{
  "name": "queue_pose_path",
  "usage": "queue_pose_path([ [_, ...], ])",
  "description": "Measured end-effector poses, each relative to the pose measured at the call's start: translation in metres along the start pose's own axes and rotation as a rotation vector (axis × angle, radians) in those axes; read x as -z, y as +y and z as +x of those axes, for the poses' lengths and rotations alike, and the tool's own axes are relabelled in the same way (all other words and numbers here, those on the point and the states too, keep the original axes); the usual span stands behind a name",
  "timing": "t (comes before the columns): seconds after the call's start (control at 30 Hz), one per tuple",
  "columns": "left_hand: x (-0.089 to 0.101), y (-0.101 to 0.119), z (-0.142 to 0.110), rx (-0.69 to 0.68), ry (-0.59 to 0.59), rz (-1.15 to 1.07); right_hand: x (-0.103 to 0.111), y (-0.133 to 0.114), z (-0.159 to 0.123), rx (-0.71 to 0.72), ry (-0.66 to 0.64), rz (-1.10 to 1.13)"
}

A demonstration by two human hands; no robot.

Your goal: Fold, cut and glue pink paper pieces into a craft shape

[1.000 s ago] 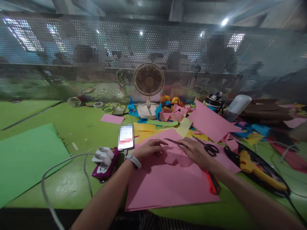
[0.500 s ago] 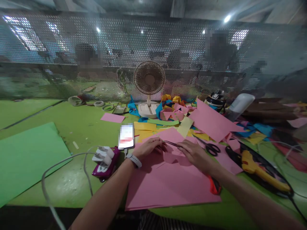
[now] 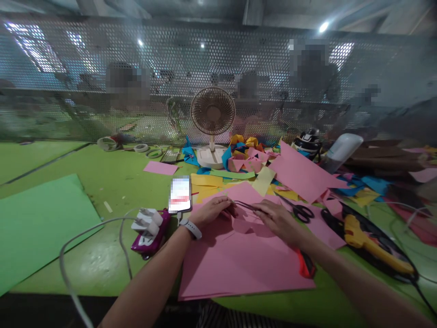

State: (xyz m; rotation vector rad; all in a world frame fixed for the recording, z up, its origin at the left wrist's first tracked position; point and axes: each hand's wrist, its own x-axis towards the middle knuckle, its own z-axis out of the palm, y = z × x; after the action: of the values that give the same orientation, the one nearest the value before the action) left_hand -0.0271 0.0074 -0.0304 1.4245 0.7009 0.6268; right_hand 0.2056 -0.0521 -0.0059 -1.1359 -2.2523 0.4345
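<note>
My right hand is closed around dark, thin tweezers, whose tips point left and reach my left fingers. Pinched in my left hand, which wears a pale watch on its wrist, is a small folded piece of pink paper; the fingertips partly hide it. Both hands are above large pink paper sheets stacked on the green table. Black-handled scissors lie just beyond my right hand. Under my right forearm, a red-handled tool is partly hidden.
A yellow glue gun rests on a black tray at right. The phone and a purple power strip with a white cable are at left. Behind stand a small fan and coloured paper scraps. Green paper lies far left.
The tweezers and my right fingers have shifted very slightly; the gap between the tweezer arms shows a little more. Everything else stays in place.
</note>
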Motion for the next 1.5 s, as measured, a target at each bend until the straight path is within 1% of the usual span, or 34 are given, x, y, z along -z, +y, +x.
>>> queue_pose_path([
  [0.17, 0.0, -0.001, 0.001, -0.029, -0.013, 0.019, -0.002, 0.007, 0.001, -0.109, 0.017, 0.108],
  [0.37, -0.001, 0.0, 0.001, -0.046, -0.038, 0.012, -0.005, 0.016, -0.001, -0.299, -0.031, 0.316],
  [0.53, -0.002, 0.0, 0.0, -0.053, -0.043, 0.007, -0.004, 0.015, -0.002, -0.382, -0.033, 0.391],
  [0.73, -0.002, 0.001, 0.0, -0.048, -0.035, 0.008, -0.003, 0.015, 0.0, -0.42, -0.067, 0.433],
  [1.0, 0.0, -0.002, 0.002, -0.045, -0.042, 0.002, -0.002, 0.018, 0.0, -0.412, -0.08, 0.41],
  [1.27, -0.002, 0.001, 0.0, -0.041, -0.034, 0.01, -0.002, 0.016, 0.0, -0.415, -0.065, 0.401],
  [1.5, -0.001, -0.002, 0.001, -0.034, -0.026, 0.012, 0.0, 0.016, 0.0, -0.388, -0.052, 0.368],
])
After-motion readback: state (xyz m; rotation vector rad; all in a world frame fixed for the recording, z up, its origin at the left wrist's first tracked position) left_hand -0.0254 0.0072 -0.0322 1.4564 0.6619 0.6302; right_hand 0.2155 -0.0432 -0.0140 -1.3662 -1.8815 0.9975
